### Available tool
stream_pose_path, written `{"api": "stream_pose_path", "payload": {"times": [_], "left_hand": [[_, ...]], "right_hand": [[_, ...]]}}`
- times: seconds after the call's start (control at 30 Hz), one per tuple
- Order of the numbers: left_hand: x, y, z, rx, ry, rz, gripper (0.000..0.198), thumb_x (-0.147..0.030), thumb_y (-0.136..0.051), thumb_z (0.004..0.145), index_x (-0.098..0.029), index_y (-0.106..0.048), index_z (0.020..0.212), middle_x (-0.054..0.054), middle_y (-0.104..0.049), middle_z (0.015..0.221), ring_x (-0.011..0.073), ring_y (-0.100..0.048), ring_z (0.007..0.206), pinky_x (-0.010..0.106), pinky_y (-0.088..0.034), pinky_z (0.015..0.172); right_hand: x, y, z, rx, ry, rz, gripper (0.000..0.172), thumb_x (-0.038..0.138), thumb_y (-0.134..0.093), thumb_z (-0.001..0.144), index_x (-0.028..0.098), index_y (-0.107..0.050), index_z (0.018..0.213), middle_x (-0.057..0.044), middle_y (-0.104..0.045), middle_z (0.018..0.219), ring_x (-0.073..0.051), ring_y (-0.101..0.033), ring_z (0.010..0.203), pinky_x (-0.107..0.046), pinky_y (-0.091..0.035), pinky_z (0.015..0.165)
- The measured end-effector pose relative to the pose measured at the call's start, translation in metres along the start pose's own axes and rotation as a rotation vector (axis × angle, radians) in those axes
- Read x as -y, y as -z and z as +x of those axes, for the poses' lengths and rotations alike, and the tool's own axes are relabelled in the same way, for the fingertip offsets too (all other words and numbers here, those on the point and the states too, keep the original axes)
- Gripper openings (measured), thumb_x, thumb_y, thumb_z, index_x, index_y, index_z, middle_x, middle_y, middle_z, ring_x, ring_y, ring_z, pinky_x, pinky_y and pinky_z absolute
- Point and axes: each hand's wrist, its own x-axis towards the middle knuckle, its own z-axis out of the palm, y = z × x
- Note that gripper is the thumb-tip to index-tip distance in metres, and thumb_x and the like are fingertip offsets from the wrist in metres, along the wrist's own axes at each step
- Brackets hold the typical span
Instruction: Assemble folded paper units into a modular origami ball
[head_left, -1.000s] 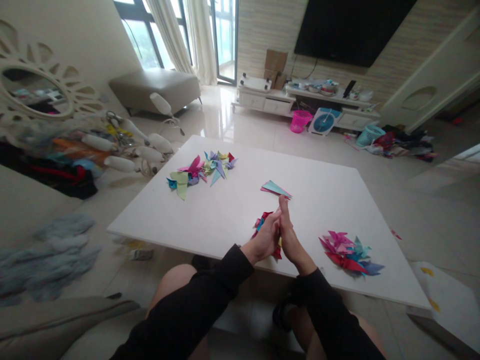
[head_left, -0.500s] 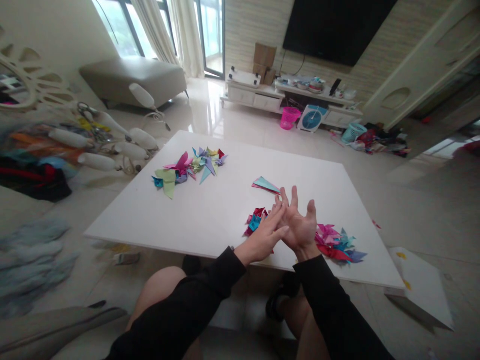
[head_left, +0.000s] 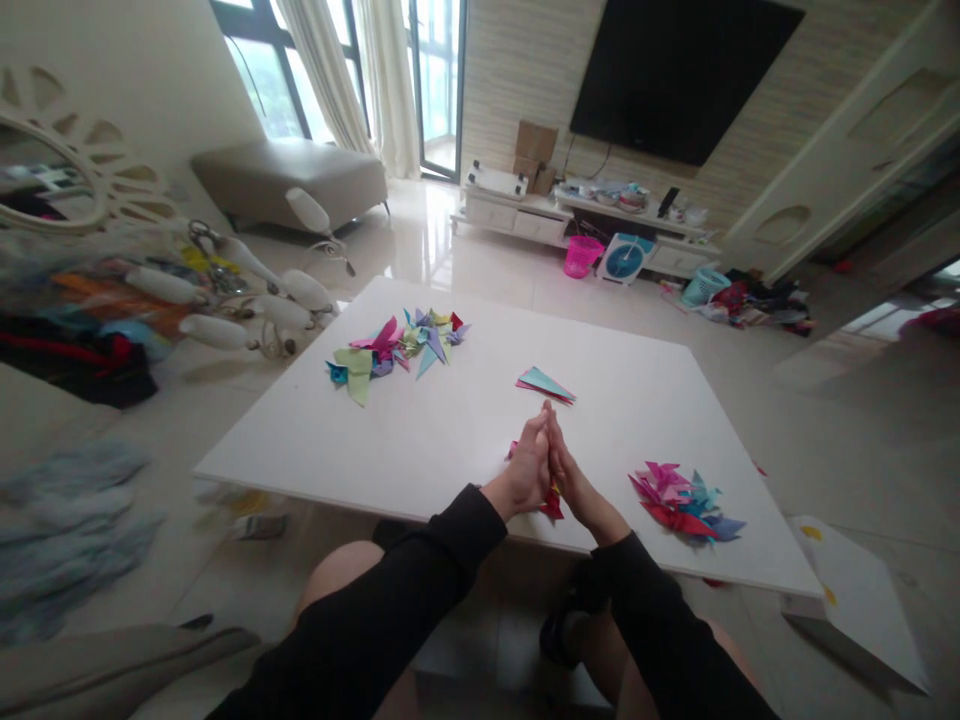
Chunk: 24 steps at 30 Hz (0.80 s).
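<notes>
At the near side of the white table: left hand and right hand, pressed palm to palm, partly hiding a small origami cluster; folded paper wedges just beyond the fingertips, origami cranes heaped apart to the right. Risk, as I judge it: a low black sleeve or careless parting of palms could crush those folds or sweep pieces overboard. Obscured: most of the cluster; whether paper lies between the palms, I cannot tell.
</notes>
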Motion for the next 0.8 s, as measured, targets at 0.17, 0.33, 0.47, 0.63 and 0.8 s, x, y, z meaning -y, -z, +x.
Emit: {"api": "stream_pose_path", "payload": {"times": [0.17,0.33,0.47,0.63,0.8], "left_hand": [[-0.013,0.003,-0.010,0.056,-0.014,-0.149,0.058,-0.063,-0.052,0.086,-0.025,-0.060,0.130,0.008,-0.068,0.105,0.0281,-0.066,0.110,0.042,-0.055,0.097],[-0.018,0.008,-0.009,0.118,-0.092,-0.311,0.054,-0.054,-0.050,0.087,-0.022,-0.064,0.129,0.011,-0.068,0.124,0.0275,-0.063,0.121,0.041,-0.051,0.105],[-0.040,0.016,-0.014,0.144,-0.204,-0.363,0.056,-0.052,-0.048,0.088,-0.023,-0.062,0.133,0.011,-0.060,0.143,0.0267,-0.056,0.134,0.041,-0.046,0.110],[-0.059,0.022,-0.022,0.109,-0.278,-0.410,0.055,-0.053,-0.048,0.087,-0.026,-0.060,0.133,0.010,-0.061,0.142,0.0277,-0.057,0.131,0.044,-0.050,0.104],[-0.066,0.022,-0.019,-0.034,-0.256,-0.489,0.057,-0.055,-0.055,0.081,-0.018,-0.064,0.124,0.014,-0.071,0.119,0.0317,-0.065,0.116,0.045,-0.054,0.096]], "right_hand": [[0.003,0.000,0.012,-0.040,0.030,-0.217,0.071,0.069,-0.027,0.101,0.036,-0.021,0.164,0.005,-0.010,0.173,-0.016,0.009,0.159,-0.049,0.003,0.130],[0.008,-0.007,0.052,-0.053,-0.015,-0.588,0.068,0.065,-0.025,0.102,0.036,-0.022,0.163,0.001,-0.010,0.174,-0.024,0.005,0.160,-0.062,0.001,0.126],[0.020,-0.019,0.099,0.012,-0.019,-0.918,0.064,0.055,-0.022,0.104,0.037,-0.015,0.164,0.000,-0.003,0.174,-0.028,0.007,0.160,-0.071,-0.003,0.120],[0.031,-0.045,0.169,0.088,-0.043,-1.141,0.062,0.055,-0.016,0.104,0.040,-0.008,0.164,0.004,0.006,0.174,-0.028,0.011,0.160,-0.072,-0.009,0.119],[0.007,-0.081,0.225,0.231,-0.082,-1.378,0.063,0.059,-0.018,0.103,0.041,-0.014,0.164,0.006,0.005,0.174,-0.028,0.012,0.159,-0.072,-0.003,0.119]]}}
